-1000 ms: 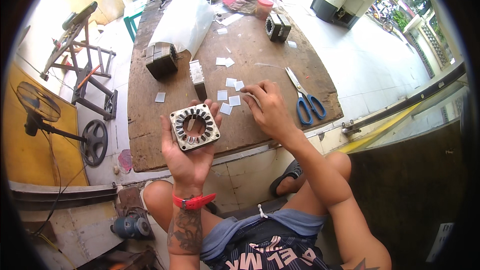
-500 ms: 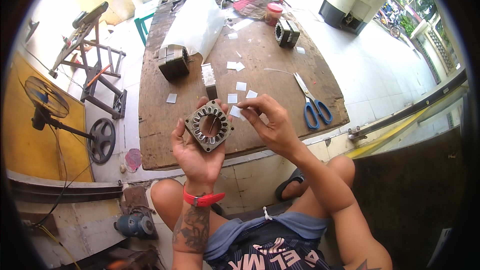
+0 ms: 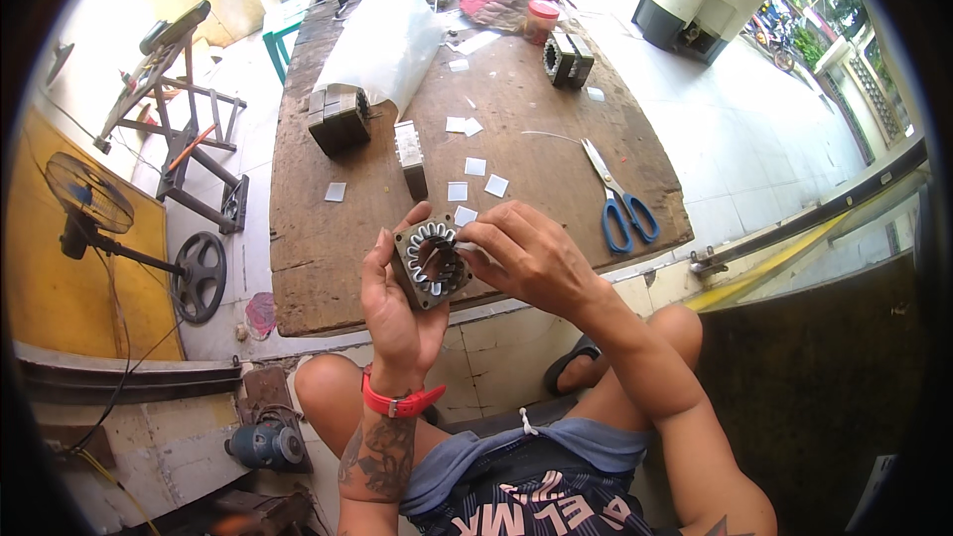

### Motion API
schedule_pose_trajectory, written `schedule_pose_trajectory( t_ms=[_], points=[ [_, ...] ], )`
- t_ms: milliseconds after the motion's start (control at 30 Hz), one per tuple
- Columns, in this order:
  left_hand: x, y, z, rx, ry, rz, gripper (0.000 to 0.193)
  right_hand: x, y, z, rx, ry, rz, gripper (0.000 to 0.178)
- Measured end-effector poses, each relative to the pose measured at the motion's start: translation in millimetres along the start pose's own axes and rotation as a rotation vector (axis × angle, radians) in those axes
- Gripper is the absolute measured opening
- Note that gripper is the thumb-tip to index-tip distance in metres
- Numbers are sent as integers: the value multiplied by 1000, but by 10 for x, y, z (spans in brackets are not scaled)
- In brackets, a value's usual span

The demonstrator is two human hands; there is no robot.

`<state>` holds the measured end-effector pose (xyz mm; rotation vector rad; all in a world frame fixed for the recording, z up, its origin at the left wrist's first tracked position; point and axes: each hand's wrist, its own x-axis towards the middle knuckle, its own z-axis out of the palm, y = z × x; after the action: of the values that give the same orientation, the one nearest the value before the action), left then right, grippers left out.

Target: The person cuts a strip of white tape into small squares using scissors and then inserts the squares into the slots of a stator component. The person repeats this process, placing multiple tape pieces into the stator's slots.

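Observation:
A square metal motor stator core point(image 3: 429, 299) with a round bore rests in my left hand point(image 3: 399, 323), the fingers wrapped round its sides. White liners line many of its slots, and its open face is tilted toward the right. My right hand point(image 3: 531, 253) is closed in a pinch at the core's right upper rim. Between its fingertips shows part of a small white insulation piece point(image 3: 464, 247), mostly hidden by the fingers. Just beyond, several loose white insulation squares point(image 3: 457, 192) lie on the wooden table point(image 3: 536, 179).
Blue-handled scissors point(image 3: 617, 210) lie at the right. A narrow core block point(image 3: 410, 161), a larger stator core point(image 3: 339, 121) and another core point(image 3: 568, 62) stand farther off. Beyond them are a translucent plastic sheet point(image 3: 385, 40) and a red-lidded jar point(image 3: 542, 22). A fan point(image 3: 87, 201) stands left.
My right hand has brought the white piece left to the core's rim. My left hand has turned the core, tilting its face rightward.

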<state>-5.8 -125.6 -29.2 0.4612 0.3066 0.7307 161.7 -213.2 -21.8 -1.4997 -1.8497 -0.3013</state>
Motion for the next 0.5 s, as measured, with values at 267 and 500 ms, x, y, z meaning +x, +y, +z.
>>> schedule_pose_trajectory(
  t_ms=[267,500],
  points=[
    [-6,22,-34,35,24,3,57,-54,25,-4,-85,-135,-57,37],
    [-8,61,-75,-129,42,-20,62,-91,-107,255,294,56,165,33]
  ],
)
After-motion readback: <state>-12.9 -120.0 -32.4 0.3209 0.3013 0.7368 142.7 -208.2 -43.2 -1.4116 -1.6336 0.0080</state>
